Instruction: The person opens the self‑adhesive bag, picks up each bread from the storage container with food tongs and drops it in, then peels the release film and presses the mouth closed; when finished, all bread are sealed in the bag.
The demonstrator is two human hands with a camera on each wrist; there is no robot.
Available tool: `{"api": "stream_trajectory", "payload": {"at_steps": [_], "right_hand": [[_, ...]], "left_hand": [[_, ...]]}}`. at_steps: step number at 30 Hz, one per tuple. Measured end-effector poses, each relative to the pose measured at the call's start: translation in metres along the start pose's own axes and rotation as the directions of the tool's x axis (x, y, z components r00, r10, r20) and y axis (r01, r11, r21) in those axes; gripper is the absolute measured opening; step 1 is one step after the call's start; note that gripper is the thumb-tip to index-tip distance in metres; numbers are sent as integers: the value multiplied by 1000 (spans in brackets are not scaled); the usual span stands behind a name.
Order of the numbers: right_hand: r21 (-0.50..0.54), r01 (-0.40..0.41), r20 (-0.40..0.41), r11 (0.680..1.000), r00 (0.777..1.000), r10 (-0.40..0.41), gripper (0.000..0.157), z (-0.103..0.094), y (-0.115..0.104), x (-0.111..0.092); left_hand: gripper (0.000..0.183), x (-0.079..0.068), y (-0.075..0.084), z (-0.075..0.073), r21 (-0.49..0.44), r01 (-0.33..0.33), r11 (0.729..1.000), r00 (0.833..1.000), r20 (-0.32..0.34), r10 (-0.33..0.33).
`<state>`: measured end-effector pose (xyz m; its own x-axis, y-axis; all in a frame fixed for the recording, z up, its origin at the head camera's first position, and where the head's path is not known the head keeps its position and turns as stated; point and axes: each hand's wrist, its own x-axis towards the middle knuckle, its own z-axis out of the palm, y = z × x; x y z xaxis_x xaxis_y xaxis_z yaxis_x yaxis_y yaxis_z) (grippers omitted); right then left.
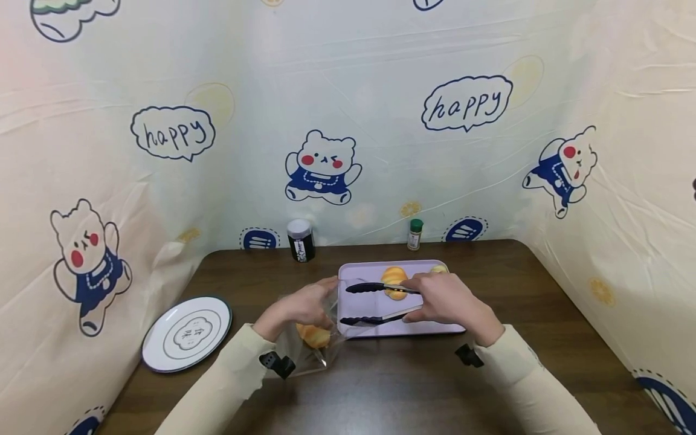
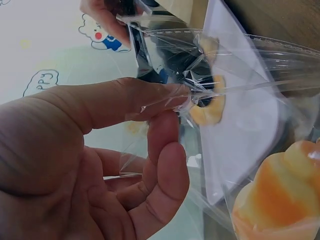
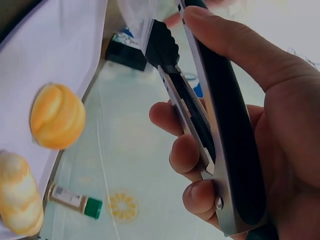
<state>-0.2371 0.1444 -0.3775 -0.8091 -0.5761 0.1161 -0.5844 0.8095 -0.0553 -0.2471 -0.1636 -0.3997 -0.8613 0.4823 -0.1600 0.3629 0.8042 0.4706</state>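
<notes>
My left hand (image 1: 307, 305) pinches the edge of a clear plastic bag (image 1: 321, 364) between thumb and fingers. Inside the bag lies an orange-and-cream bread roll (image 2: 282, 192). The right hand (image 1: 446, 299) grips metal tongs with black handles and scalloped black tips (image 3: 162, 45). Their two arms stand apart, tips pointing left at the bag's mouth, with no bread between them. Beneath both hands is a lilac tray (image 1: 429, 328). On it sit a rounded bread roll (image 3: 57, 116) and a longer, pale ridged roll (image 3: 20, 195), the latter partly hidden by my right hand in the head view.
A white plate (image 1: 163, 338) with a dark rim lies at the table's left edge. At the back stand a black jar with a pale lid (image 1: 301, 241) and a small green-capped bottle (image 1: 415, 235). Printed cloth (image 1: 370, 199) hangs around the brown table (image 1: 391, 386).
</notes>
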Motion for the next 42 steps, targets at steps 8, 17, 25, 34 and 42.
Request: {"api": "stream_trajectory", "payload": {"at_steps": [8, 17, 25, 34, 42], "right_hand": [[71, -86, 2, 994, 996, 86, 71, -10, 23, -6], [133, -191, -12, 973, 981, 195, 76, -16, 47, -15], [150, -293, 2, 944, 955, 296, 85, -6, 64, -15], [102, -375, 73, 921, 926, 369, 93, 15, 79, -10], [86, -406, 124, 910, 911, 394, 90, 23, 86, -9]], "left_hand": [[98, -4, -3, -4, 30, 14, 999, 999, -31, -13], [94, -7, -8, -10, 28, 78, 997, 997, -29, -77], [92, -12, -8, -19, 73, 45, 996, 998, -43, -42], [89, -14, -11, -21, 91, 43, 995, 999, 1, -43], [86, -14, -11, -18, 75, 36, 997, 999, 1, -36]]}}
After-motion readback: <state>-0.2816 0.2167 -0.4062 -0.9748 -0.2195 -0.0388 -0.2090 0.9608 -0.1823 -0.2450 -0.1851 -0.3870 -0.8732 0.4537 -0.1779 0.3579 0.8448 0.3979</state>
